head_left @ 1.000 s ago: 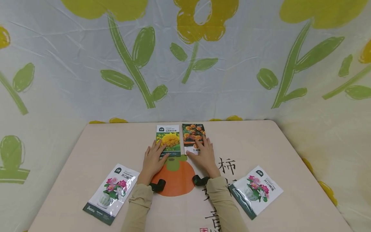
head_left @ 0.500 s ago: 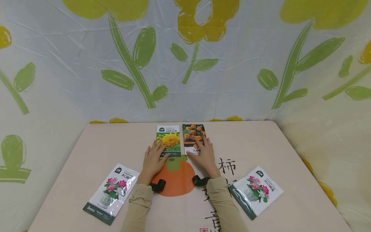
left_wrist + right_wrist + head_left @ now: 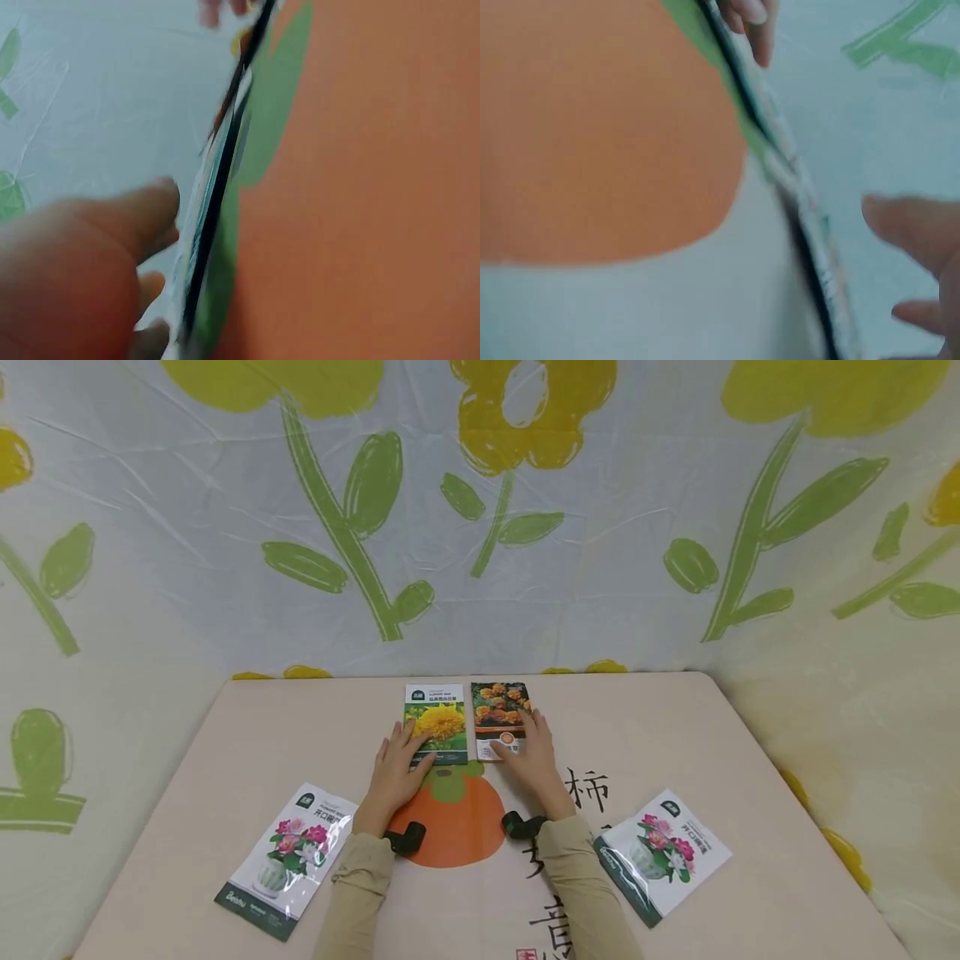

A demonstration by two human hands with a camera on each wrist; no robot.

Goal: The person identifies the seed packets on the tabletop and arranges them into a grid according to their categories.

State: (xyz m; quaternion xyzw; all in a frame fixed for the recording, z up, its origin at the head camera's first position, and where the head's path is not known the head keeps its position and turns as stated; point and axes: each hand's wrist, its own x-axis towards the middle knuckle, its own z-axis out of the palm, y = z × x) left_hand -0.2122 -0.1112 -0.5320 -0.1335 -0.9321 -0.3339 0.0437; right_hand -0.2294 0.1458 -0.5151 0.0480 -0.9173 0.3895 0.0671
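Two seed packets lie side by side at the far middle of the table. The left one, a yellow flower seed packet (image 3: 437, 723), is partly covered by my left hand (image 3: 392, 777), whose fingers are spread over its lower left part. Orange blooms fill the other, a marigold seed packet (image 3: 498, 714); my right hand (image 3: 534, 764) hovers at its lower right with fingers spread. In the left wrist view, the left thumb and fingers (image 3: 154, 210) stand beside the packet's edge. The right wrist view shows the right fingers (image 3: 911, 225) apart from the packet edge.
A white seed packet (image 3: 292, 860) with pink flowers lies tilted at the left front. A similar white packet (image 3: 663, 857) lies at the right, beside the right sleeve (image 3: 581, 877). The pale tablecloth (image 3: 637, 718) bears a printed orange persimmon and black characters.
My right hand has lifted slightly and shifted right, uncovering more of the marigold packet's lower part. The left hand has drawn back very slightly. The packets lie as before.
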